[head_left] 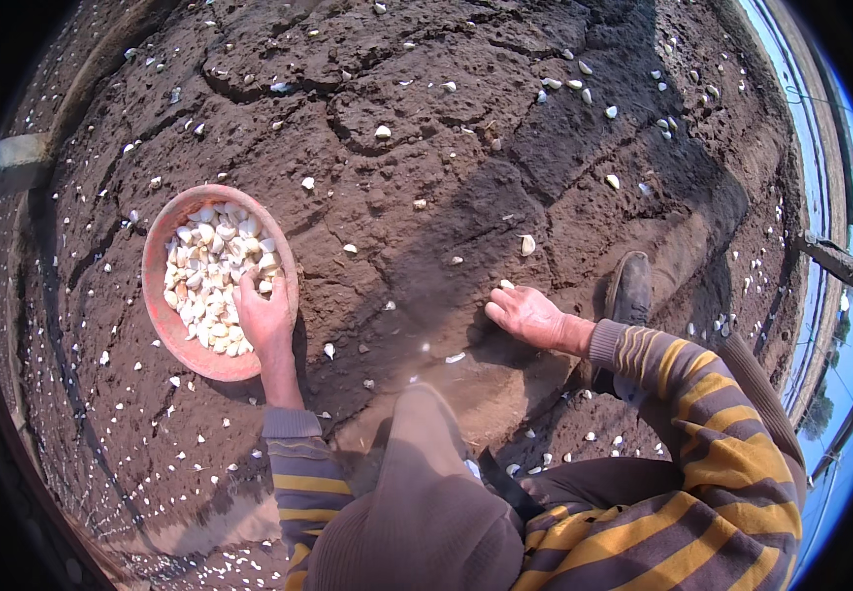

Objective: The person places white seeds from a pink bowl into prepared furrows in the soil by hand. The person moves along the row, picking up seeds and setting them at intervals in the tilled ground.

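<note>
The round, pinkish-red bowl (pixel 158 317) sits on the rough brown soil (pixel 377 207), on the left side. It is full of small, cream-white garlic cloves (pixel 208 274). The left hand (pixel 265 315) reaches into the bowl from its right side. Its fingers are bent and touch the cloves, but I cannot tell if they hold one. The right hand (pixel 531 317) is low at the soil, well apart from the bowl. Its fingers are curled in and close together. A small white clove (pixel 506 285) shows at their edge, but I cannot tell if they grip it. A bigger white clove (pixel 528 245) lies just past that hand. A dark shoe (pixel 631 289) is near it, to the right. More white bits dot the soil all around.
</note>
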Demonstrator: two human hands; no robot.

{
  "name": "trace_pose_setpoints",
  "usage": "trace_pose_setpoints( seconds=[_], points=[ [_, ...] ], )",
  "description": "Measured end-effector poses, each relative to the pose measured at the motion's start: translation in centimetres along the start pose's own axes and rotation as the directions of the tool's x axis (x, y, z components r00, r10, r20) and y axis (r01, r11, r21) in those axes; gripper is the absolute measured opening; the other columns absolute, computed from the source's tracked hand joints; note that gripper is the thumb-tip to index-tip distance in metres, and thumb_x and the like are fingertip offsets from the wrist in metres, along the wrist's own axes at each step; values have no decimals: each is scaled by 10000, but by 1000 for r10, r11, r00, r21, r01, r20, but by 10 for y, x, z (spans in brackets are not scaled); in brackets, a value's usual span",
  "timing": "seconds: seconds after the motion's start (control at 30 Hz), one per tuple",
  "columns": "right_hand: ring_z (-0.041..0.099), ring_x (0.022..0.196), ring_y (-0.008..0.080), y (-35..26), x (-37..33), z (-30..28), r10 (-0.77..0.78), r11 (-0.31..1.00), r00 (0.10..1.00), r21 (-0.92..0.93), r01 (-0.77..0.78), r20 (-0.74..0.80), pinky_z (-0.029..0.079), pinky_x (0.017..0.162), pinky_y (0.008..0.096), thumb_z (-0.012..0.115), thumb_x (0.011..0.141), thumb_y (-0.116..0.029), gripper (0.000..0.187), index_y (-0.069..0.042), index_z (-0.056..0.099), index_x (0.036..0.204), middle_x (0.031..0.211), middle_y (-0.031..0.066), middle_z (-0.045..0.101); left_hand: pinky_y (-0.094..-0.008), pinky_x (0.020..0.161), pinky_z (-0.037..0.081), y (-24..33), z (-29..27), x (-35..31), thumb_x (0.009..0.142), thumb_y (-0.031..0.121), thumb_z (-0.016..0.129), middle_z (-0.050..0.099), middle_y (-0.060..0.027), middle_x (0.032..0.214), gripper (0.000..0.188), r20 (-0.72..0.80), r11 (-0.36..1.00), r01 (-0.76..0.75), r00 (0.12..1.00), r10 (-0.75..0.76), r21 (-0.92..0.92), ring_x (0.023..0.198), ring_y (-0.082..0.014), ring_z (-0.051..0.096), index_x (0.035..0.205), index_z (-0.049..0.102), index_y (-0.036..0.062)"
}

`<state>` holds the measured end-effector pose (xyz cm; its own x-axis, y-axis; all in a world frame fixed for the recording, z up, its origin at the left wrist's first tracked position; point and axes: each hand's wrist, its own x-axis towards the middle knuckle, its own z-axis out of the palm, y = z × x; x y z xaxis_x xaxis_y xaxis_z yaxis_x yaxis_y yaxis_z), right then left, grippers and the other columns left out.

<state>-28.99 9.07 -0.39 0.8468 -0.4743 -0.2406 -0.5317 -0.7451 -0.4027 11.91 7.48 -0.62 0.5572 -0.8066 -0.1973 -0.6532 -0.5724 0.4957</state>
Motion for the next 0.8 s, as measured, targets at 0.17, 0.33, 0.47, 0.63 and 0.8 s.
trace_pose_setpoints(
  seconds=[0.17, 0.33, 0.47, 0.63, 0.8],
  points=[
    [602, 816, 256, -1, -3, 6, 51, 999, 999, 13, -51, -9, 519, 647, 368, 586, 774, -119, 129, -58, 489, 834, 836, 90, 508, -436, 922, 445, -2, 5, 2, 834, 252, 687, 562, -200, 1097, 436, 5, 1000, 1, 1000, -1, 1, 1047, -363, 566, 1198, 591, 31],
    [600, 713, 341, 28, -1, -31, 261, 957, 955, 169, -237, -143, 478, 562, 447, 658, 824, -136, 241, -29, 453, 892, 846, 159, 497, -428, 925, 446, -4, 0, 1, 831, 270, 688, 565, -198, 1119, 455, -6, 999, 19, 1000, -19, 28, 1059, -361, 567, 1206, 588, 33],
    [599, 790, 386, 60, -7, -39, 625, 780, 763, 168, -603, -166, 480, 612, 474, 714, 808, -180, 338, -32, 444, 948, 920, 180, 521, -424, 928, 445, 6, -2, 0, 837, 278, 687, 566, -201, 1125, 458, 9, 1000, 17, 1000, -17, 19, 1064, -361, 567, 1210, 585, 32],
    [589, 838, 419, 57, -3, -32, 701, 710, 697, 243, -661, -153, 482, 685, 511, 703, 808, -170, 329, -41, 450, 973, 958, 190, 526, -418, 929, 446, -1, 1, 1, 842, 272, 687, 571, -199, 1127, 448, 3, 1000, 10, 1000, -10, 26, 1067, -356, 571, 1208, 588, 33],
    [590, 846, 429, 63, -18, -24, 688, 723, 713, 222, -655, -137, 485, 690, 508, 673, 825, -138, 291, -34, 480, 1017, 972, 202, 533, -420, 928, 444, -4, 3, 2, 847, 269, 683, 570, -203, 1126, 444, 0, 1000, 5, 1000, -5, 25, 1065, -356, 569, 1210, 587, 32]
  ],
)
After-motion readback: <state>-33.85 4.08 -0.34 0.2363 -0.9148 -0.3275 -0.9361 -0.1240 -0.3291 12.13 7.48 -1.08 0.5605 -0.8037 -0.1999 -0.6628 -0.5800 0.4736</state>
